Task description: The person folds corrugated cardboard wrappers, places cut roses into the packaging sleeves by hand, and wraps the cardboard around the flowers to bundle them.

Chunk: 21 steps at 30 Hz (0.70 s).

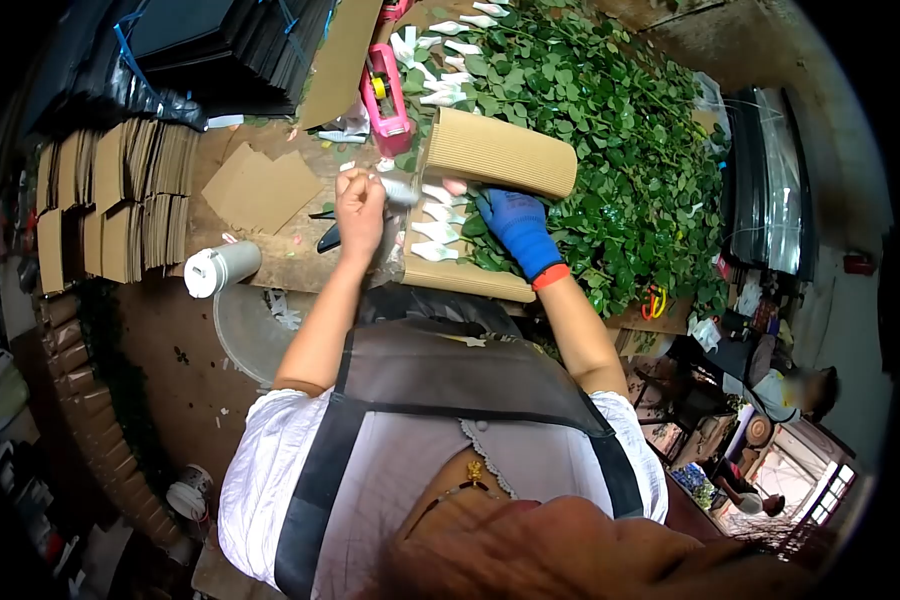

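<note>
My left hand (360, 208), bare, is closed with fingers bunched above the wooden table. A blurred whitish piece (400, 191) is beside its fingertips; whether they grip it I cannot tell. My right hand (518, 228), in a blue knitted glove with an orange cuff, reaches under a curved sheet of corrugated cardboard (505, 152); its fingers are mostly hidden. A pink flower head (455, 187) shows just left of the glove. Several white-sleeved flower buds (435, 231) lie in a column between my hands, over the cardboard's lower part (470, 280).
Leafy green stems (620, 150) cover the table's right side. A pink tape dispenser (388, 100) stands beyond my left hand. To the left are flat cardboard pieces (260, 188), cardboard stacks (115, 200), a white cylinder (222, 268) and a dark-handled tool (328, 236). Another person (785, 393) is at far right.
</note>
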Motion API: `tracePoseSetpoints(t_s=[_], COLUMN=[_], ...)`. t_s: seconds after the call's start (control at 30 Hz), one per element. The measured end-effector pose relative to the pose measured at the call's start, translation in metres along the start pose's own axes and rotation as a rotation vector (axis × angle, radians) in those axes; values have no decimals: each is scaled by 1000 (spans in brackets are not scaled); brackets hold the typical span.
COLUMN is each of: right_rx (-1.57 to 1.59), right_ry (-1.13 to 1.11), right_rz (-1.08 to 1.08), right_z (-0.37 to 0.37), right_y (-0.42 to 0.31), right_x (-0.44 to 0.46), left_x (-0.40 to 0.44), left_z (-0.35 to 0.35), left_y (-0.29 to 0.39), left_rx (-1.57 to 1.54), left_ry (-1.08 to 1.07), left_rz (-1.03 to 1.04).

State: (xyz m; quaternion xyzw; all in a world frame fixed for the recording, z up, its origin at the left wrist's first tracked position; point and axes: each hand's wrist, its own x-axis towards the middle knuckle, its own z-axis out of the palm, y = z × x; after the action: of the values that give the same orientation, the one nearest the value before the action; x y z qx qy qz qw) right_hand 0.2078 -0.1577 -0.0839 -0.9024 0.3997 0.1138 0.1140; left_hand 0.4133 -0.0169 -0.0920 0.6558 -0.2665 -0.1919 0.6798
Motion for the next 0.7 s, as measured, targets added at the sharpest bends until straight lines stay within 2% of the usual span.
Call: tracePoseSetpoints(t_s=[0.03,0.07,0.1,0.13,0.17,0.2,0.27,0.37,0.5,0.53,0.57,0.63,0.7], right_rx=[28,33,23,14,3,-14,-72,-96,-74,-56,26,179,179], right_ry=[9,-114,-69,-25,18,-46,-29,-1,-16,-16,-3,27,-45], right_rz=[-22,3,-40,-75,-104,-77,-67,-35,-18,-17,-45,-112,-141], right_z=[-5,-11,-11,-9,-8,-11,6,17,20,20,19,4,3], right_y=[-1,-1,-3,-3,-3,-8,-5,-5,-4,-3,0,9,9], right_x=[0,0,1,1,0,4,13,12,16,14,10,2,3], left_x=[3,1,2,5,1,-2,-2,-5,-3,8,15,19,13], left_z=[-13,-21,-25,-17,-7,7,28,35,19,8,-2,-21,-15], left_y=[-22,-43,-48,-26,-60,-53,-38,-42,-67,-51,-45,-34,-31], left_rx=[52,-9,-69,80,363,390,418,361,253,40,-42,142,342], left_ry=[-117,-269,-423,-496,-475,-470,-540,-534,-138,-94,-123,-409,-577], left_rz=[33,-237,-509,-613,-258,-245,-294,-312,-106,-233,-334,-416,-295])
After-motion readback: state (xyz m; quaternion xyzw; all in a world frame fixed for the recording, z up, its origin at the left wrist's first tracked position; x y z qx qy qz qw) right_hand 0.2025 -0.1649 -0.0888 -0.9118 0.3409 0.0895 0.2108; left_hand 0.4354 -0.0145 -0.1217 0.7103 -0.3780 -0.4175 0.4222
